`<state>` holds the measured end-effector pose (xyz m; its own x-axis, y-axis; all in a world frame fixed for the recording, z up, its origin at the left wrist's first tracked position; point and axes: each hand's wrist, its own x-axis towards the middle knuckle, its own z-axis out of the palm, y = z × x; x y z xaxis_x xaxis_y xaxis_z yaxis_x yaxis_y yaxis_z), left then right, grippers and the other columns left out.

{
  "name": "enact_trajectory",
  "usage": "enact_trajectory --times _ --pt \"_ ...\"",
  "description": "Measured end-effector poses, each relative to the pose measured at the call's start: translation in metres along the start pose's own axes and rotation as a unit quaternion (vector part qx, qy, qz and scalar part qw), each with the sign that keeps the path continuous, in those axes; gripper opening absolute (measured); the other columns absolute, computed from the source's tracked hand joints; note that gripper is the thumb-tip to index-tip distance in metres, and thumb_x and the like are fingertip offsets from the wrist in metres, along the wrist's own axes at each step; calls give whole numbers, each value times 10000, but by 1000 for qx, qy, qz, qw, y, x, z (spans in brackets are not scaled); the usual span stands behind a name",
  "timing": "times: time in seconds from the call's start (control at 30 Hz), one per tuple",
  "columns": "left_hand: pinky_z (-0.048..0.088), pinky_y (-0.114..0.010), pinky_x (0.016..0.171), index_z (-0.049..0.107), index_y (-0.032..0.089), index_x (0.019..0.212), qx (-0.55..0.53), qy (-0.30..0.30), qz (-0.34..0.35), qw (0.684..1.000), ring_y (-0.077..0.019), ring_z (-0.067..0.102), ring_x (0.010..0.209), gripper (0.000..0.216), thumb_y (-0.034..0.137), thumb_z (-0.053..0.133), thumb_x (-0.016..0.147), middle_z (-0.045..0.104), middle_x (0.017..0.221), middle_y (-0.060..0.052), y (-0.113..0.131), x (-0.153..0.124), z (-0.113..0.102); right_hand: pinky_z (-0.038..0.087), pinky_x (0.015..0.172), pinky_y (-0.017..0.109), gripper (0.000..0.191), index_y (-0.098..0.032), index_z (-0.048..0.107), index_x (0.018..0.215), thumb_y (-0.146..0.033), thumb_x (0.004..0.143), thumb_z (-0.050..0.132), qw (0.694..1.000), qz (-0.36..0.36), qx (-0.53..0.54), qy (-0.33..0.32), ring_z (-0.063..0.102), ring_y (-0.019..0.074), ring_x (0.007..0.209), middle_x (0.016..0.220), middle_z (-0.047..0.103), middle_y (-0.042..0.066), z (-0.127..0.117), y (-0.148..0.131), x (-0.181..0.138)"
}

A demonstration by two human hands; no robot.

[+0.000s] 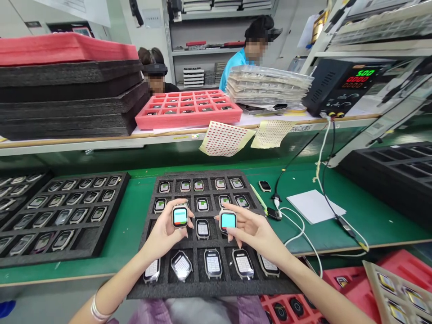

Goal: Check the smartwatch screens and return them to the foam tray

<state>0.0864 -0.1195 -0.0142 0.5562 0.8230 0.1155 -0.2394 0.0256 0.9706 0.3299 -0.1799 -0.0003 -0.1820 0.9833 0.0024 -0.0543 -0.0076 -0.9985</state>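
Note:
My left hand [168, 227] is closed around a smartwatch without a strap, its lit watch face [180, 217] showing cyan, white, red and green. In my right hand [251, 229] is a second smartwatch [228, 220] with a mostly cyan screen and a bit of red, held by thumb and fingers. Both are held above a black foam tray [216, 292], whose compartments hold several more watches with lit white and green screens. One watch [203, 228] lies in the tray between my hands. Another strapless watch [265, 186] lies on the green mat beside the tray.
Black foam trays of watches [126, 180] stand at left. White cables [303, 225] and a white sheet [315, 206] lie at right. A shelf above bears a red foam tray [189, 120], stacked foam [67, 99] and a power supply [344, 87]. Two people are beyond it.

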Motion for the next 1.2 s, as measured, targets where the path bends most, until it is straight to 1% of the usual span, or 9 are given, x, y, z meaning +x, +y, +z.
enact_trajectory --times 0.33,0.5,0.57,0.73,0.87,0.93,1.03,1.13,1.2 --pt "480 -248 619 396 226 1218 11 4 -11 1000 -144 574 782 381 209 572 880 559 997 -63 -8 1 -2 504 549 179 611 -253 426 1367 -153 818 675 1000 0 -7 -30 602 139 805 1106 634 84 -4 0 -3" --pt "465 -272 768 378 246 1249 6 -15 -5 1000 -141 574 862 522 137 650 817 557 1055 -60 -7 -2 -3 526 608 195 619 -247 430 1365 -160 810 689 1000 3 -13 -27 605 163 899 1155 629 94 -4 0 -4" --pt "465 -274 765 377 248 1252 4 -17 -3 1000 -146 578 869 518 142 645 822 555 1059 -63 -7 -2 -4 532 619 201 613 -250 432 1364 -166 812 687 1000 1 -13 -26 610 162 892 1170 626 93 -4 0 -4" --pt "468 -249 638 394 234 1230 13 -5 -12 1000 -143 582 797 392 194 568 881 562 1019 -70 -7 -1 -2 536 603 203 615 -269 421 1367 -190 818 686 999 5 -23 -32 612 158 854 1173 622 88 -7 3 -3" --pt "476 -279 762 361 260 1273 17 -17 -2 1000 -143 578 866 532 132 627 830 536 1098 -69 -6 -5 -2 529 504 209 653 -256 385 1377 -245 804 697 999 26 -32 4 605 163 769 1140 622 95 -7 5 -3" --pt "482 -301 785 336 282 1304 27 -19 5 999 -152 587 882 563 128 612 837 504 1150 -74 -7 -7 -3 539 504 236 628 -236 409 1351 -284 795 699 997 27 -60 33 606 171 734 1099 633 95 -10 5 -5" --pt "504 -324 766 337 290 1324 54 -12 -3 998 -181 602 901 543 155 582 858 490 1146 -78 -10 -12 -8 556 588 295 522 -223 500 1255 -324 785 703 984 3 -165 69 585 153 641 1060 640 85 -19 5 -10" --pt "510 -338 773 326 290 1347 45 0 -13 999 -190 598 908 580 177 600 849 507 1111 -73 -11 -14 -14 549 631 332 466 -225 531 1218 -365 799 680 951 -36 -290 103 547 141 564 1012 640 74 -32 7 -15" --pt "502 -334 790 315 285 1361 25 9 -9 1000 -178 591 892 634 181 637 824 515 1101 -68 -11 -14 -17 543 622 340 474 -218 514 1242 -396 822 644 931 -47 -346 109 542 159 549 870 645 52 -39 10 -19"
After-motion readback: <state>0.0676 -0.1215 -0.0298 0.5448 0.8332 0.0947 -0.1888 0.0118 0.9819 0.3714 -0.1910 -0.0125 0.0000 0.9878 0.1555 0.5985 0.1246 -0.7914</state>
